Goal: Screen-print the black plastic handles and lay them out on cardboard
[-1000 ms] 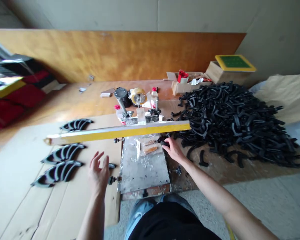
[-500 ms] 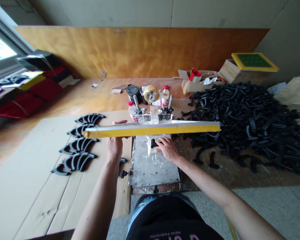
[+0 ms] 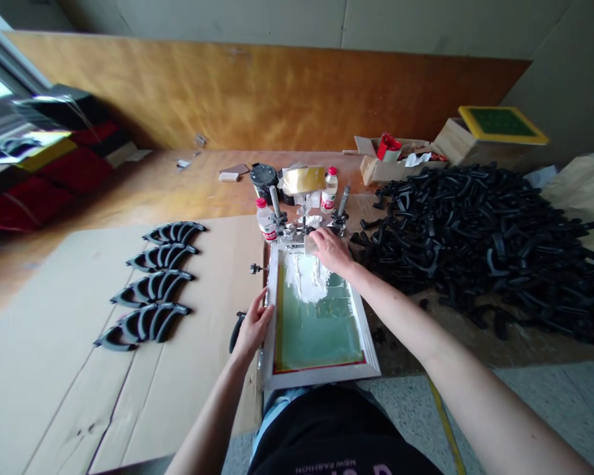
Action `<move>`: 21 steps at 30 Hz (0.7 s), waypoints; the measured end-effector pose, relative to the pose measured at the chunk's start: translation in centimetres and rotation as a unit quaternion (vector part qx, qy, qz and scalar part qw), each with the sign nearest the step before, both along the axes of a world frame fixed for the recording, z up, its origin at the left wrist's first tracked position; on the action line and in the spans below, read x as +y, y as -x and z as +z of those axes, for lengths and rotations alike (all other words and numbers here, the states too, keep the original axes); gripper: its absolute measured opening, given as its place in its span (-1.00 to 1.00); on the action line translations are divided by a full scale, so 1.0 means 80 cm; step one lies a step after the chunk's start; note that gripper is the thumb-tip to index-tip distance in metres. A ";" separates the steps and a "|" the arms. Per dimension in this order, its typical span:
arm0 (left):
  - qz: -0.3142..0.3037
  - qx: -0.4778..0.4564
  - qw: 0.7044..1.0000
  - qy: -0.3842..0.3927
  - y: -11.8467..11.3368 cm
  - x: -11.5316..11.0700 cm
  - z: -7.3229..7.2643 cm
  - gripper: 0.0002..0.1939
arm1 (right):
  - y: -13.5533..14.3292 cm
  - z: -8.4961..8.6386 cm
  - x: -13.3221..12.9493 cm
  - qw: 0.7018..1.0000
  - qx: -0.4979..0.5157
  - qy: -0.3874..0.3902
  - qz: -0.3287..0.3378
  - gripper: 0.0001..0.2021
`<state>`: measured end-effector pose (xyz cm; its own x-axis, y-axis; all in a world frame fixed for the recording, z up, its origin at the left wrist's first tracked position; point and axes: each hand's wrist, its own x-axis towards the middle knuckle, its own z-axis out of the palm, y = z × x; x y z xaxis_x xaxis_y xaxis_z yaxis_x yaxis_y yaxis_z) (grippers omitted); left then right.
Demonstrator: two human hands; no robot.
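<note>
A screen-printing frame (image 3: 369, 336) with a green mesh (image 3: 317, 336) lies flat in front of me, hinged at its far end. White ink (image 3: 309, 284) is smeared over the mesh's far half. My left hand (image 3: 254, 322) grips the frame's left edge. At the far end, my right hand (image 3: 329, 249) is closed on a small pale squeegee (image 3: 309, 245) at the ink; its fingers partly cover it. Just left of the frame, a black curved part (image 3: 236, 331) is partly hidden by my left hand. Whatever is under the frame is hidden.
Rows of black curved parts (image 3: 151, 290) lie on cardboard (image 3: 212, 369) at left. A large heap of similar parts (image 3: 475, 237) fills the right. Behind the frame stand clamps (image 3: 282, 224), two red-capped bottles (image 3: 329, 190), a dark tub (image 3: 264, 179) and a tape roll (image 3: 303, 179).
The frame has swung down from its raised position to lie flat. My right hand has left the black part on the plate and moved up to the squeegee. My left hand came lower with the frame.
</note>
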<state>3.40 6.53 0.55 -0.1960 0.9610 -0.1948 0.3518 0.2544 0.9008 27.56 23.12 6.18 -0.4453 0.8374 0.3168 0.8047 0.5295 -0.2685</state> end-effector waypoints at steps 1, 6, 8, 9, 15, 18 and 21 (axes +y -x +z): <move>-0.003 0.000 1.000 0.013 0.000 0.001 -0.007 -0.28 | 0.009 -0.005 -0.001 0.999 -0.029 0.026 0.004 -0.71; 0.009 -0.023 0.999 0.036 0.004 0.001 -0.019 -0.31 | -0.004 -0.029 -0.045 0.988 -0.102 0.033 0.109 -0.90; 0.015 -0.031 0.999 0.041 0.003 -0.001 -0.017 -0.31 | -0.020 -0.026 -0.065 0.974 -0.100 0.022 0.204 -0.87; 0.017 -0.033 0.998 0.043 0.003 -0.001 -0.016 -0.31 | -0.025 -0.023 -0.071 0.964 -0.095 0.026 0.246 -0.87; 0.025 -0.044 0.998 0.045 0.000 -0.001 -0.006 -0.28 | -0.024 -0.026 -0.069 0.978 -0.034 -0.002 0.205 -0.87; 0.028 -0.052 0.997 0.043 -0.001 -0.001 -0.001 -0.26 | -0.026 -0.043 -0.082 0.975 -0.025 -0.034 0.217 -0.84; 0.031 -0.050 0.998 0.039 -0.005 -0.001 0.009 -0.25 | -0.029 -0.040 -0.085 0.975 -0.008 -0.006 0.223 -0.91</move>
